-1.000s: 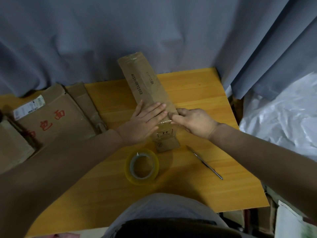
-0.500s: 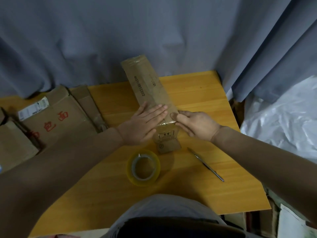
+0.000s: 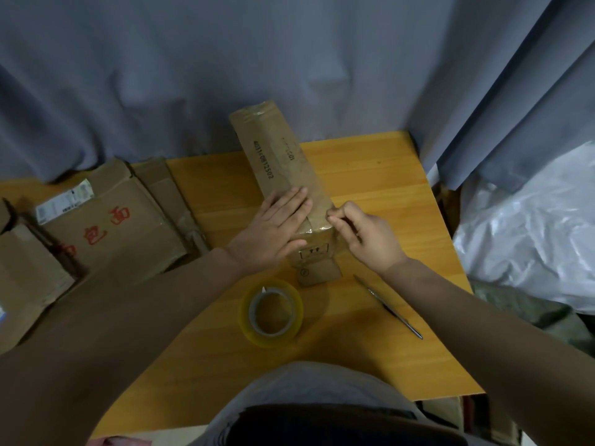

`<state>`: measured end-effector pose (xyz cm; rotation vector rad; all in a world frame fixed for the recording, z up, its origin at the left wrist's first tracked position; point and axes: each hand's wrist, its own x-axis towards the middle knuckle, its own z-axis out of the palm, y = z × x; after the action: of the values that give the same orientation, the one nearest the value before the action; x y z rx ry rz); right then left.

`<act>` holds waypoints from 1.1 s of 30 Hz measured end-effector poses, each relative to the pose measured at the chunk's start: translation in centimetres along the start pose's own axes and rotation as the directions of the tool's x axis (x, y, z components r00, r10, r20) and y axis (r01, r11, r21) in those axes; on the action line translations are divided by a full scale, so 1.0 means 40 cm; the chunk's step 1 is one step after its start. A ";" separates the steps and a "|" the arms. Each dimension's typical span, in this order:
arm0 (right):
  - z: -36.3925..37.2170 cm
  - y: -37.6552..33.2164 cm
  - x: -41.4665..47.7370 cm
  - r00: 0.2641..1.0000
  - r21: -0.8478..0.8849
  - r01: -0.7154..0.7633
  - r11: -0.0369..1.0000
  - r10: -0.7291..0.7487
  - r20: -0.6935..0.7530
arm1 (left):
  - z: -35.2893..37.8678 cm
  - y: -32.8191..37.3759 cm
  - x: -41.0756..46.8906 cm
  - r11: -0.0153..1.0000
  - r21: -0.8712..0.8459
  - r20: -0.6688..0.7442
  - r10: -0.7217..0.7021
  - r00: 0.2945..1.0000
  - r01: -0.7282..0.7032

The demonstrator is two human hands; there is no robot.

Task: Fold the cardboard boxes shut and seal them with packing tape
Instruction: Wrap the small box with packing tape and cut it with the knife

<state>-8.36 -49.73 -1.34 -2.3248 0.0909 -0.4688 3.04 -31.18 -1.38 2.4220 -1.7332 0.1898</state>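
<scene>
The right hand (image 3: 365, 235) has its grip clenched small: the fingers curl in, and thumb and forefinger pinch the glossy tape strip (image 3: 318, 204) where it bends over the right top edge of the cardboard box (image 3: 277, 156). Whether any loose tape is lifted between the fingertips cannot be told. The left hand (image 3: 277, 230) has its grip released, lying flat on the box top with fingers straight and close together, palm pressing down just across the tape from the right hand. The box is long and narrow. It lies at a slant on the bench (image 3: 370, 169), its near end about mid-bench and its far end reaching past the far edge toward the grey-blue curtain (image 3: 225, 59). Printed digits run along its top. At the near end a small flap (image 3: 318, 272) sticks out and rests on the wood. The tape roll (image 3: 272, 312) lies flat just beside that flap, toward the front edge. A slim metal tool (image 3: 389, 307) lies at an angle nearer the right edge, apart from the roll. Flattened cartons (image 3: 106, 226), one with red characters and a white label, are stacked along the left edge. A white plastic sheet (image 3: 531, 236) lies off the bench beyond its right edge.
</scene>
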 end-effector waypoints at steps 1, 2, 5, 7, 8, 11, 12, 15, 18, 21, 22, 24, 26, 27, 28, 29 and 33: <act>-0.001 -0.002 -0.003 0.998 -0.052 0.063 0.997 -0.063 0.014 | 0.005 0.000 -0.003 1.000 0.029 -0.010 -0.001 1.000 0.001; 0.000 -0.003 -0.003 0.991 -0.112 0.131 0.985 -0.130 0.020 | 0.008 0.001 -0.003 0.998 0.058 -0.013 -0.002 1.000 0.003; -0.008 -0.001 0.011 0.954 -0.267 0.299 0.916 -0.290 0.076 | 0.007 0.006 0.006 0.994 0.110 -0.001 0.005 1.000 -0.005; -0.026 0.013 0.021 0.929 -0.288 0.364 0.886 -0.324 0.177 | 0.002 0.006 0.002 0.997 0.077 0.010 0.004 1.000 -0.005; -0.037 0.019 0.021 0.922 -0.267 0.369 0.890 -0.315 0.224 | -0.001 0.004 -0.003 0.999 0.035 0.017 0.001 1.000 -0.001; -0.058 0.005 0.026 0.950 -0.185 0.183 0.966 -0.125 0.286 | -0.026 0.007 -0.014 0.994 -0.109 0.073 -0.016 0.997 0.024; -0.053 -0.010 0.030 0.964 -0.168 0.051 0.984 -0.005 0.265 | -0.034 0.014 -0.014 0.988 -0.139 0.080 -0.058 0.995 0.069; -0.027 -0.058 0.041 0.937 -0.001 -0.276 0.961 0.269 0.222 | -0.036 0.036 -0.009 0.946 -0.170 0.136 -0.255 0.957 0.276; -0.014 -0.069 0.046 0.933 0.109 -0.310 0.944 0.280 0.225 | -0.037 0.022 -0.011 0.920 -0.274 0.162 -0.244 0.956 0.281; -0.027 -0.092 0.048 0.886 0.350 -0.457 0.818 0.385 0.257 | -0.081 0.016 0.001 0.809 -0.466 0.156 -0.321 0.934 0.357; -0.023 -0.096 0.048 0.876 0.395 -0.480 0.784 0.400 0.270 | -0.098 0.030 0.013 0.746 -0.516 0.118 -0.425 0.897 0.421; -0.008 -0.105 0.044 0.870 0.374 -0.488 0.789 0.406 0.281 | -0.123 0.062 0.051 0.537 -0.584 0.110 -0.691 0.714 0.609; 0.015 -0.121 0.034 0.867 0.300 -0.485 0.821 0.407 0.287 | -0.149 0.069 0.100 0.184 -0.557 0.335 -0.843 0.421 0.810; 0.024 -0.133 0.027 0.868 0.249 -0.479 0.842 0.413 0.275 | -0.160 0.068 0.117 0.065 -0.493 0.429 -0.849 0.307 0.868; 0.031 -0.142 0.021 0.872 0.192 -0.469 0.862 0.418 0.255 | -0.165 0.064 0.125 0.008 -0.434 0.471 -0.850 0.235 0.901; 0.036 -0.149 0.016 0.878 0.162 -0.455 0.875 0.411 0.245 | -0.166 0.056 0.123 -0.014 -0.396 0.476 -0.858 0.192 0.918; 0.034 -0.154 0.007 0.847 0.391 -0.532 0.751 0.465 0.259 | -0.160 0.001 0.063 -0.137 -0.534 0.484 -0.859 0.169 0.834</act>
<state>-8.07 -44.46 2.13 -1.7655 0.4757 -0.0292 3.73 -32.27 5.39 2.1896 0.2951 -0.5592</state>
